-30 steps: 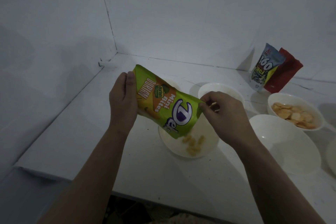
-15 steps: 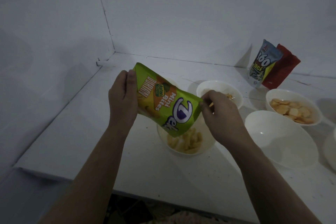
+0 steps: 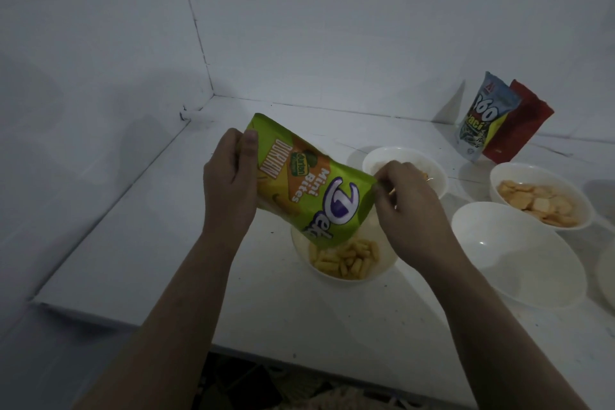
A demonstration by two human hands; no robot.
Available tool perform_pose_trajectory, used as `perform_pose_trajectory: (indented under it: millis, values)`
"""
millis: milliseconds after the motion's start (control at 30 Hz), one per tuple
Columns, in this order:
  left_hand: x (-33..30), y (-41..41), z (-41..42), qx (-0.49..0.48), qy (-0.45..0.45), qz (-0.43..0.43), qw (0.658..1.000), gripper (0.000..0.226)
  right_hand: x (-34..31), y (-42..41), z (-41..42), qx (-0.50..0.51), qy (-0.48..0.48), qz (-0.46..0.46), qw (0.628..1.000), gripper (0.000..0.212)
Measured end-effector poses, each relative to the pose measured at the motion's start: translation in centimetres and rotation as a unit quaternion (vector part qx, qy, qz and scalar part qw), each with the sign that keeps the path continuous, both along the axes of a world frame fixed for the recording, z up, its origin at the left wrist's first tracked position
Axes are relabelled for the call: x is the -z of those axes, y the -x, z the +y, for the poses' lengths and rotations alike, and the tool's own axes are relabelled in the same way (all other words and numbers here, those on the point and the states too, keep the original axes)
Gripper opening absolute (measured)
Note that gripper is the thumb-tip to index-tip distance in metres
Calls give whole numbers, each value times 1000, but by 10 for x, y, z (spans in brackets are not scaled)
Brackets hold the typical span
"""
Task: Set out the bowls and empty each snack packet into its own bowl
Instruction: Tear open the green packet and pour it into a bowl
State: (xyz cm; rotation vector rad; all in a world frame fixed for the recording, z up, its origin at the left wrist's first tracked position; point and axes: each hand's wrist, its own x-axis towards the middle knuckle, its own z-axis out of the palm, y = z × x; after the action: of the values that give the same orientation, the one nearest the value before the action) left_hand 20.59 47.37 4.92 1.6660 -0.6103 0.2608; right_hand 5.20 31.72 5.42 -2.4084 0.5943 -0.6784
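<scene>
Both hands share the grip on the green snack packet point(image 3: 309, 190): the left hand point(image 3: 229, 180) clasps its sealed bottom end, raised high, while the right hand point(image 3: 409, 210) pinches the side edge near the mouth. Held this way the packet slopes mouth-down over the near bowl point(image 3: 382, 271), so the yellow bites point(image 3: 342, 258) slide out and pile inside rather than scatter on the white surface point(image 3: 173, 243). The raised end seems meant to drain the last pieces. Just right of it sits an empty bowl point(image 3: 519, 253), probably waiting for another packet. Behind that, a bowl of round crackers point(image 3: 540, 195) already looks filled, and a far bowl point(image 3: 404, 165) is partly hidden by the right hand. Two more packets, blue point(image 3: 484, 116) and red point(image 3: 522, 123), lean against the back wall, well apart from the pouring.
</scene>
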Motion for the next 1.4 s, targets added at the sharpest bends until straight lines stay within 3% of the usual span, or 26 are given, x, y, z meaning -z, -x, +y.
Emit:
perform_pose_trajectory:
  millis: [167,433,567,633,700,800,900,1000,1133,1300,1400]
  values:
    - [-1,3,1,10,-14,-19,1000,35,-3,0,3,-24,-14,5,1000,11]
    - [-6,21,-5,29,-84,-139,986,35,-37,-17,18,-122,-119,-6,985,19]
    - [-8,28,-8,17,-83,-165,983,29,-31,-26,28,-51,-55,-64,995,19]
    - [-6,29,-7,5,-68,-168,983,26,-25,-24,25,-17,-72,-99,992,19]
    - [1,27,-5,10,-60,-136,989,32,-18,-20,21,0,-136,-138,981,18]
    - [10,28,-3,85,-31,-1,996,51,-11,-13,17,12,-226,-195,954,20]
    - [10,40,-9,181,8,155,971,49,-8,-5,19,4,-323,-237,916,20]
    - [10,51,-16,228,59,252,939,42,-6,2,22,-16,-381,-242,892,21]
    - [8,54,-22,244,79,252,933,37,-12,7,22,-12,-408,-251,878,21]
    - [3,52,-25,287,98,242,922,30,-20,15,20,-59,-378,-222,897,24]
    - [1,45,-24,305,105,239,916,52,-24,18,19,-80,-401,-226,884,28]
